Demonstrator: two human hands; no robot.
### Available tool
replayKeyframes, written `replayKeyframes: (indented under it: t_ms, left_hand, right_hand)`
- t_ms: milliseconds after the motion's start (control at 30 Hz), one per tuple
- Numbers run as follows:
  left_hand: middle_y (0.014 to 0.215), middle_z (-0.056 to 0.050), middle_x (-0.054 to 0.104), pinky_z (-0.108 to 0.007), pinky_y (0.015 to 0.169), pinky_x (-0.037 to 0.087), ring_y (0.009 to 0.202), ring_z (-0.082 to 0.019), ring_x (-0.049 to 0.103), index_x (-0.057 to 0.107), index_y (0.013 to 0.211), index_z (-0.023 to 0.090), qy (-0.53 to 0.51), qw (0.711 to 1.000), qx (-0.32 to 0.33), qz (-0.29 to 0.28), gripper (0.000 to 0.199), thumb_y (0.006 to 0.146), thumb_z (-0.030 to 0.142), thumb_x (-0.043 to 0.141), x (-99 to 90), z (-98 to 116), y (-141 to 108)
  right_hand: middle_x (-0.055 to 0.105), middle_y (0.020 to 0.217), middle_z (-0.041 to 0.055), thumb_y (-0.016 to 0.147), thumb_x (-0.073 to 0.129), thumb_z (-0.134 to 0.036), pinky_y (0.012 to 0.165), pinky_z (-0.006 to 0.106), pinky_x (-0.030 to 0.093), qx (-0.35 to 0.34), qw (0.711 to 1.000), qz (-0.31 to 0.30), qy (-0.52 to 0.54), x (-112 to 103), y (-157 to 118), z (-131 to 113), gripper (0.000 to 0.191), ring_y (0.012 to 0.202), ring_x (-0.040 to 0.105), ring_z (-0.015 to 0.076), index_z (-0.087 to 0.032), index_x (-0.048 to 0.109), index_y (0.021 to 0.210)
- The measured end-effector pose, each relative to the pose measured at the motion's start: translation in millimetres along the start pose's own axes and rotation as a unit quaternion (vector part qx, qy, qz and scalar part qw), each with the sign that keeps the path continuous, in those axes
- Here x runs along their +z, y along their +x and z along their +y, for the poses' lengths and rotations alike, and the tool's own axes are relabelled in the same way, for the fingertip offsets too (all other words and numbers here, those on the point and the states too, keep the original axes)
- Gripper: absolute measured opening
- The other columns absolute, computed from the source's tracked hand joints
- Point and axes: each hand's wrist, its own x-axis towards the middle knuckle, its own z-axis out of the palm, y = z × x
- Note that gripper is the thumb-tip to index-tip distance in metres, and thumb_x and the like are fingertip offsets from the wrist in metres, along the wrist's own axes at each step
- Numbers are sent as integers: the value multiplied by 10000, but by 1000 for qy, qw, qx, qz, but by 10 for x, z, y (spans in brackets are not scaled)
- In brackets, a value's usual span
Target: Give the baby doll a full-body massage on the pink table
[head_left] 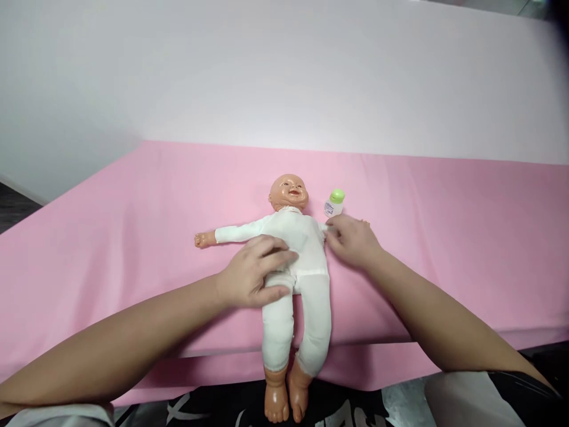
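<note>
A baby doll (306,246) with a white cloth body lies face up, its head away from me and its feet over the near edge. My left hand (258,270) rests on its belly and upper thigh, fingers apart, holding nothing. At the doll's arm on the right side, my right hand (353,240) has its thumb and fingers pinched on the white sleeve near the shoulder. Just beyond that hand is a small clear bottle (334,203) with a green cap, touched by neither hand as far as I can see.
A pink cloth (178,178) covers the table and hangs over its near edge. Behind the table stands a plain pale wall (284,77). Dark clothing with white marks shows below the doll's feet.
</note>
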Motion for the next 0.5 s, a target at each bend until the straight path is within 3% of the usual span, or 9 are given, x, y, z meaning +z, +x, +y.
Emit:
replayKeyframes:
  t_ms: [67, 133, 267, 400, 500]
  left_hand:
    - [1197, -161, 669, -559, 1021, 569, 1092, -346, 668, 672, 1492, 184, 72, 993, -92, -2, 645, 1052, 648, 584, 6, -35, -1]
    - [1161, -164, 647, -601, 1007, 561, 1069, -373, 657, 643, 1538, 163, 129, 973, -186, -36, 716, 1053, 682, 550, 11, -66, 5]
    - [1225, -189, 639, -651, 1054, 536, 1169, -439, 669, 492, 1687, 188, 149, 937, -300, -97, 877, 1044, 784, 473, 15, -153, 18]
    - [1307, -224, 657, -659, 1106, 504, 1242, -479, 666, 414, 1733, 183, 167, 911, -366, -90, 956, 1022, 818, 476, -7, -241, 26]
    - [1354, -250, 675, -655, 1095, 509, 1295, -507, 651, 408, 1731, 166, 163, 889, -419, -82, 972, 1013, 819, 474, -39, -294, 35]
  right_hand:
    - [823, 1197, 109, 1023, 562, -249, 977, 455, 602, -107, 992, -46, 47, 38, -43, -111, 325, 1101, 772, 302, -205, 759, 1278]
    - [808, 1312, 118, 979, 543, -163, 1026, 463, 612, -167, 982, -65, 65, 83, -75, -161, 446, 1206, 763, 300, -194, 732, 1382]
    - [682, 1579, 157, 1000, 500, -132, 1188, 519, 568, -174, 980, -75, 64, 205, -103, -161, 593, 1429, 680, 310, -170, 607, 1582]
    - [468, 1750, 251, 1018, 572, -216, 1242, 596, 516, -179, 979, -82, 50, 307, -115, -162, 766, 1563, 550, 381, -93, 363, 1745]
    - [444, 1748, 289, 957, 644, -207, 1249, 683, 462, -195, 979, -51, 27, 273, -143, -206, 846, 1543, 522, 440, -94, 361, 1746]
